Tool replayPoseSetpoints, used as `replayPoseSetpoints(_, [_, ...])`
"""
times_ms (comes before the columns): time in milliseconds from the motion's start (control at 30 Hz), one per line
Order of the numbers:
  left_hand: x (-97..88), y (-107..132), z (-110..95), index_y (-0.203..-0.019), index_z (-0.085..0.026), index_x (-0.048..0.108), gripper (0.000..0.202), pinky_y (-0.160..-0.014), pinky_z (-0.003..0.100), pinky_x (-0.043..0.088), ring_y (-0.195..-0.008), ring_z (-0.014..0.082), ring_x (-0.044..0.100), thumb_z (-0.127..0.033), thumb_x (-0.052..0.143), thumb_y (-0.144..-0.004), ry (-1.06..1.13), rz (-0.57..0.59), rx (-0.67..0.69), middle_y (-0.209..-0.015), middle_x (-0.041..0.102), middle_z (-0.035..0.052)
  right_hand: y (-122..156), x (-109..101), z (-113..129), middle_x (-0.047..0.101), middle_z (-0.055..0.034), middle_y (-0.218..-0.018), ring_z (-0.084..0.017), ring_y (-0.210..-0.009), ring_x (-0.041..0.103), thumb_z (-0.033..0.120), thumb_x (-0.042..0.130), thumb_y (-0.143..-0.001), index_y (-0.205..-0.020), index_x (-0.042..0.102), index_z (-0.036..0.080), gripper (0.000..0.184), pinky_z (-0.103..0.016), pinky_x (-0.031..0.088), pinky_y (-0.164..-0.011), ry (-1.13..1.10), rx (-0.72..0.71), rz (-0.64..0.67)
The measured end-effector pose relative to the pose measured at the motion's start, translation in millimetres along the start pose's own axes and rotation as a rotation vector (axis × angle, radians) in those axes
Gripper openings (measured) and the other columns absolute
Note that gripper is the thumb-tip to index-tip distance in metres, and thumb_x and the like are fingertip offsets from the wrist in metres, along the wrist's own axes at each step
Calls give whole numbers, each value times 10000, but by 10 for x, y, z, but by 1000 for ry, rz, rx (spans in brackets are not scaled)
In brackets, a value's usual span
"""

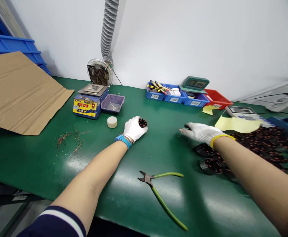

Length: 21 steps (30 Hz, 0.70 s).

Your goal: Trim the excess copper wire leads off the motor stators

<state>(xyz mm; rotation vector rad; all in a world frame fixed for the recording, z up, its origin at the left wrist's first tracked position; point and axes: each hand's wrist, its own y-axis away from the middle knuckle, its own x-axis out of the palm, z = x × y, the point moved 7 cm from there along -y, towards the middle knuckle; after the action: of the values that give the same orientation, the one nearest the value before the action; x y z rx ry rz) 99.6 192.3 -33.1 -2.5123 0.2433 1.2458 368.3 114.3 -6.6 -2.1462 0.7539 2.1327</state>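
Note:
My left hand, in a white glove with a blue wrist strap, is closed around a small black wound coil part near the middle of the green table. My right hand, also gloved, lies flat with fingers stretched out just above the table, holding nothing. It is beside a large heap of similar dark coil parts at the right. Green-handled cutting pliers lie on the table between my forearms, nearer to me.
A solder pot with a small fan and grey hose stands at the back left, next to a purple tray and a round tin. Cardboard lies left. Blue and red bins, a timer, yellow paper sit behind. Wire scraps litter the left.

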Motion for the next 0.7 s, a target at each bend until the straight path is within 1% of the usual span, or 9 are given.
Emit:
replayPoseSetpoints(100, [1, 6, -7, -1117, -225, 616, 451, -870, 354, 504, -1029, 270, 660, -456, 670, -733, -7, 12, 2, -1102, 709, 71, 153, 202, 386, 635, -124, -1148, -207, -1051, 610, 642, 442, -925, -1169, 612, 135, 588, -442, 473, -980, -62, -56, 34])
replayPoseSetpoints(167, [-2, 14, -11, -1126, -227, 613, 459, -876, 352, 502, -1036, 269, 658, -456, 672, -734, -3, 18, 2, -1107, 709, 69, 324, 295, 587, 594, -129, -1293, -215, -1169, 579, 671, 355, -933, -1315, 555, 177, 655, -404, 436, -1053, -129, -114, 12])
replayPoseSetpoints(200, [-4, 18, -12, -1134, -227, 611, 465, -880, 352, 500, -1038, 269, 657, -457, 672, -733, 2, 20, 2, -1113, 709, 68, 424, 328, 627, 555, -118, -1366, -212, -1226, 552, 675, 288, -941, -1406, 483, 198, 694, -376, 415, -1086, -162, -126, -11])
replayPoseSetpoints(300, [-6, 27, -8, -1142, -226, 613, 478, -885, 364, 499, -1040, 277, 656, -454, 675, -727, 26, 24, -6, -1119, 708, 72, 742, 431, 508, 468, -98, -1469, -226, -1299, 507, 678, 131, -931, -1540, 278, 185, 798, -368, 394, -1125, -217, -90, -86])
replayPoseSetpoints(400, [-6, 28, 6, -1127, -222, 623, 480, -889, 374, 500, -1037, 285, 657, -445, 696, -708, 65, 25, -19, -1113, 710, 77, 1021, 606, 299, 431, -137, -1490, -308, -1309, 493, 709, 180, -889, -1522, 312, 149, 856, -480, 432, -1087, -193, -58, -148])
replayPoseSetpoints(467, [-9, 25, 21, -1112, -224, 626, 464, -896, 365, 498, -1038, 278, 659, -432, 708, -706, 98, 22, -31, -1111, 713, 73, 1150, 748, 332, 401, -202, -1492, -365, -1340, 445, 732, 233, -860, -1481, 377, 91, 905, -538, 435, -1065, -98, -123, -180])
replayPoseSetpoints(533, [-14, 24, 40, -1104, -228, 624, 439, -898, 350, 501, -1039, 264, 663, -428, 708, -722, 140, 15, -48, -1100, 717, 66, 1222, 877, 536, 356, -271, -1494, -405, -1390, 359, 757, 285, -828, -1448, 404, 13, 976, -558, 386, -1100, -7, -232, -194])
replayPoseSetpoints(600, [-25, 30, 57, -1120, -224, 610, 437, -902, 332, 507, -1050, 246, 665, -431, 702, -746, 190, -3, -66, -1113, 715, 66, 1230, 949, 832, 302, -300, -1510, -421, -1427, 276, 776, 328, -802, -1441, 397, -27, 1028, -554, 310, -1151, 19, -330, -188])
replayPoseSetpoints(700, [-63, 75, 93, -1158, -202, 575, 452, -931, 304, 509, -1079, 211, 662, -415, 696, -778, 263, -50, -81, -1165, 699, 73, 1140, 913, 1226, 274, -212, -1558, -361, -1452, 257, 779, 343, -810, -1482, 385, 79, 972, -487, 278, -1185, 3, -446, -171])
